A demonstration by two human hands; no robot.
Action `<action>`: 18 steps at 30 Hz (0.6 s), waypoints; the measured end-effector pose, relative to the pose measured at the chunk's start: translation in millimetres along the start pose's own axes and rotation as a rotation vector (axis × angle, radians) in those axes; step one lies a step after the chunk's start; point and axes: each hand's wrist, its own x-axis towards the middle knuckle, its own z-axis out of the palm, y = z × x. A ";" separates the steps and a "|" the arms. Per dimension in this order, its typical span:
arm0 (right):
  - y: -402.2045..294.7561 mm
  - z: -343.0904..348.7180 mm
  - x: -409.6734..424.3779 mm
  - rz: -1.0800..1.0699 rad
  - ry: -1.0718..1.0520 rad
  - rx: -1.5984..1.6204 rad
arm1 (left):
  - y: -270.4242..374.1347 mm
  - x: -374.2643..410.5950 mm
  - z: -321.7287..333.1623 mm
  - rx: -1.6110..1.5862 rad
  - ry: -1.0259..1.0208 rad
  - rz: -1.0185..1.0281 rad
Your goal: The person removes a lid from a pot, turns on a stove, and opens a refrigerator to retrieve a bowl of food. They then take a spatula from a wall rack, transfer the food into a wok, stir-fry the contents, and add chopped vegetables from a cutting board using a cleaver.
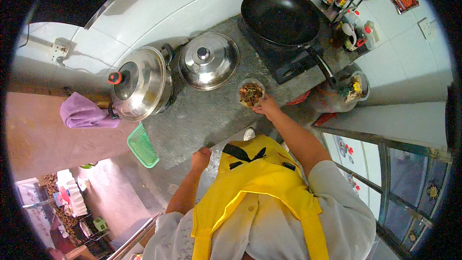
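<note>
My right hand [267, 106] grips the near right rim of a small bowl of chopped, cooked-looking food [251, 94], which is at the counter near its front edge. Left of it, my left hand [201, 158] is loosely curled at the counter's front edge; whether its fingers hold anything is not visible. Behind the bowl, a domed steel lid [209, 61] with a black knob lies on the grey counter [187, 115]. At the back right, a black wok [281, 16] rests on a black cooktop [288, 66], its long handle angled towards me.
A lidded steel pot [144, 83] stands at the left, beside a purple cloth [81, 112]. A green plastic basket [142, 147] sits at the counter's left front edge. Sauce bottles [355, 36] crowd the right back corner. A bin with a plastic liner [355, 88] is at the right.
</note>
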 end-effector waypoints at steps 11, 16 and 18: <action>56.9 -51.3 -24.0 -0.290 -0.031 -0.345 | 41.6 17.2 36.0 -0.122 -0.131 0.457; 147.9 -144.7 -156.9 -0.343 0.099 -0.777 | 89.1 2.6 42.7 0.248 -0.226 0.698; 216.6 -180.1 -210.4 -0.161 0.171 -0.590 | 94.2 0.5 65.7 0.228 -0.572 0.656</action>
